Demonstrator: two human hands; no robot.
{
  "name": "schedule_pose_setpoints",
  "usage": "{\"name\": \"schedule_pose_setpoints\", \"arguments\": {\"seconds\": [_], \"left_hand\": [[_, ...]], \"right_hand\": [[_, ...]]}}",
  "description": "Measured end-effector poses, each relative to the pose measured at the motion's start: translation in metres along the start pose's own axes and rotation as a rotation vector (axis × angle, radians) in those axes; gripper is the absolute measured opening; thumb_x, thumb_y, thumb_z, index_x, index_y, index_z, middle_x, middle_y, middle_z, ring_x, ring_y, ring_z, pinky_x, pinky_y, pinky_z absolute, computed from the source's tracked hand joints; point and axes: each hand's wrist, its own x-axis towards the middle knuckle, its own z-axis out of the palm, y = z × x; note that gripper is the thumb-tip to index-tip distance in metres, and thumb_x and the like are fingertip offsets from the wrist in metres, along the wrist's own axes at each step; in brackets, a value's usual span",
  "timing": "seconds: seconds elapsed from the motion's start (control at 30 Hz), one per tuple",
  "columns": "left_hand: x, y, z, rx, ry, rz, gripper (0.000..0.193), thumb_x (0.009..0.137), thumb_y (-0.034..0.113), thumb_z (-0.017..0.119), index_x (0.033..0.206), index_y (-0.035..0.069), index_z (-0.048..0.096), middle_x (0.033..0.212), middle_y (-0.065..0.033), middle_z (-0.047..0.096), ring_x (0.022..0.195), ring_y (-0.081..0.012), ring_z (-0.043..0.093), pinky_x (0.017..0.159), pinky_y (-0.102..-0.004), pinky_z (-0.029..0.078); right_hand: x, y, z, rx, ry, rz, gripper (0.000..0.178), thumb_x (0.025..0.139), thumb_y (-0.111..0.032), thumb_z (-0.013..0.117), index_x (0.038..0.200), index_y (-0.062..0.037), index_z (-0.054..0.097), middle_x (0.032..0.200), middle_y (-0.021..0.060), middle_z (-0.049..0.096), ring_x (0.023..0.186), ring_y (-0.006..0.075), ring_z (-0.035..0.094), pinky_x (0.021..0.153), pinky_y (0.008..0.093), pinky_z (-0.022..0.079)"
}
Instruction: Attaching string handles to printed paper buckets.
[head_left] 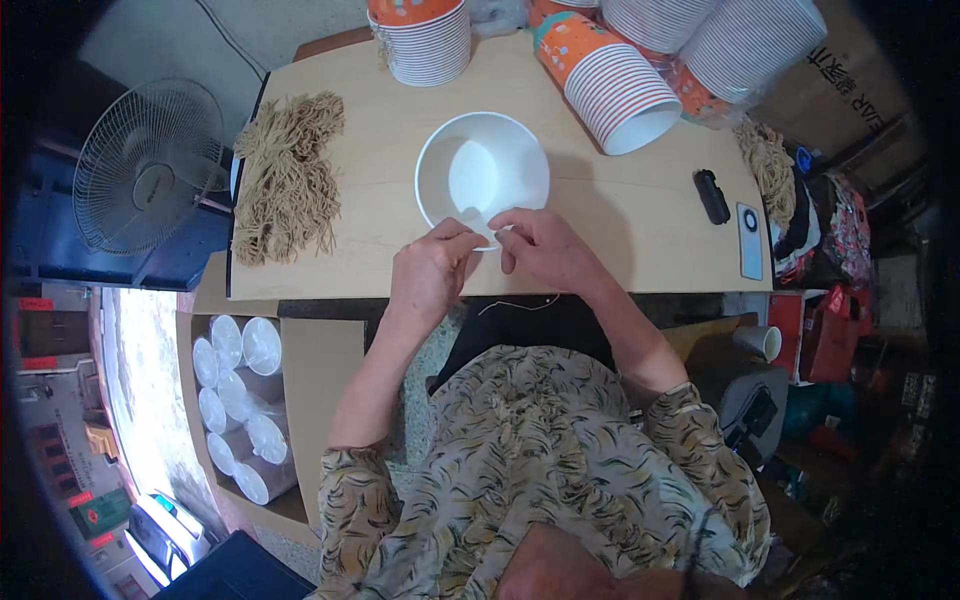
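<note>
Along the near edge of the desk (365, 225), two bare hands meet at the 6 o'clock side of a white tub (480, 125), which stands mouth up, round, with no long axis to speak of. Taken from the tub's middle, the left hand (435, 268) sits at 7 o'clock and the right hand (545, 252) at 5 o'clock, so the tub lies roughly at 12 o'clock from the pair. The right hand is the nearer one: its fingertips reach over the near rim, while the left hand's tips come up to that rim from outside. Fingers on both are bent inward, the tips almost together; whether they grasp the rim or something thin between them, I cannot tell. A pale thin cord (520, 305) shows just below the wrists, past the desk's edge.

Around the tub, a heap of tan strands (290, 180) lies at 9 o'clock, well apart from the left hand. An upright tub stack (428, 50) is at 11 o'clock. At 2 o'clock an orange-and-white tub stack (610, 90) lies on its side, its long axis running from 10 to 4 o'clock, mouth toward 4. Near 3 o'clock rests a black case (711, 197), with a pale flat device (749, 240) beside it.
</note>
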Motion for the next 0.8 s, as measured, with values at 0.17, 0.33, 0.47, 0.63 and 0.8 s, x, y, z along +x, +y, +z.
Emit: {"name": "schedule_pose_setpoints", "arguments": {"seconds": [0.17,0.33,0.47,0.63,0.8], "left_hand": [[0.014,0.007,-0.006,0.007,-0.012,0.009,0.024,0.08,-0.007,0.065,0.097,0.007,0.075,0.091,-0.0091,0.07,0.074,-0.0257,0.07,0.066,-0.0344,0.056],[0.021,0.001,-0.002,-0.198,0.043,-0.135,0.019,0.079,0.0,0.069,0.095,0.009,0.075,0.087,-0.0137,0.069,0.074,-0.032,0.069,0.065,-0.0402,0.054],[0.023,0.004,0.011,-0.226,0.045,-0.166,0.019,0.08,0.001,0.069,0.096,0.009,0.076,0.086,-0.0151,0.069,0.073,-0.0317,0.069,0.065,-0.0397,0.054],[0.018,0.003,0.017,-0.266,0.079,-0.196,0.017,0.082,0.002,0.069,0.097,0.008,0.076,0.084,-0.015,0.068,0.071,-0.032,0.069,0.063,-0.039,0.054],[0.018,0.008,0.016,-0.299,0.082,-0.218,0.018,0.082,0.001,0.069,0.099,0.006,0.075,0.085,-0.0156,0.069,0.071,-0.032,0.069,0.063,-0.0384,0.054]], "right_hand": [[-0.002,-0.01,-0.009,0.102,0.131,0.034,0.024,0.096,-0.007,0.059,0.119,0.0005,0.061,0.072,0.0041,0.066,0.067,0.0065,0.061,0.06,0.0243,0.048],[-0.012,0.007,0.012,0.142,0.413,-0.072,0.021,0.092,-0.004,0.066,0.112,-0.0001,0.065,0.07,0.0015,0.064,0.066,0.0046,0.058,0.059,0.0212,0.046],[-0.003,0.055,0.041,0.337,0.437,-0.118,0.012,0.09,-0.008,0.072,0.099,-0.0004,0.069,0.067,-0.0003,0.061,0.058,0.0039,0.054,0.052,0.0208,0.042],[-0.001,0.032,0.049,0.721,0.374,0.138,0.012,0.09,-0.013,0.073,0.094,-0.002,0.07,0.069,-0.0006,0.062,0.052,0.004,0.048,0.047,0.0206,0.035],[0.001,0.034,0.049,0.823,0.409,0.107,0.011,0.091,-0.013,0.072,0.093,-0.0025,0.071,0.068,-0.0015,0.06,0.053,0.0042,0.047,0.048,0.0204,0.034]]}}
